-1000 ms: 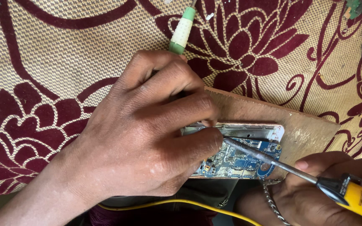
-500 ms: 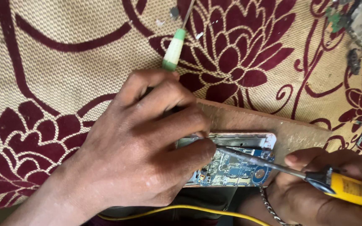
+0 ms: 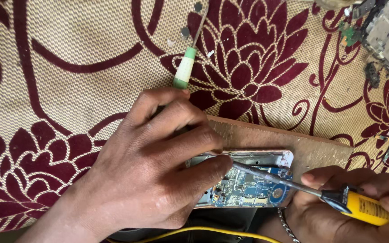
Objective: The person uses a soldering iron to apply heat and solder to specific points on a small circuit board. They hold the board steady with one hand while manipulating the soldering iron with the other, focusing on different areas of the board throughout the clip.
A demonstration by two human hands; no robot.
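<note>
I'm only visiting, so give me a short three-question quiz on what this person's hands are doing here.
1. True or false: the left hand presses on the opened phone with the blue circuit board.
2. Which tool does the right hand hold: A, the yellow-handled soldering iron; B, the green-and-white-handled screwdriver?
3. What does the phone lie on?

Key: 1 true. 2 A; the screwdriver lies on the cloth. 3 The flat brown wooden board on the beige cloth with maroon flowers.

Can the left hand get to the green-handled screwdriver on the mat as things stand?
Probably yes. The green-handled screwdriver lies loose on the mat just past the left hand, with nothing between them, though that hand is pressing on the opened phone.
</note>
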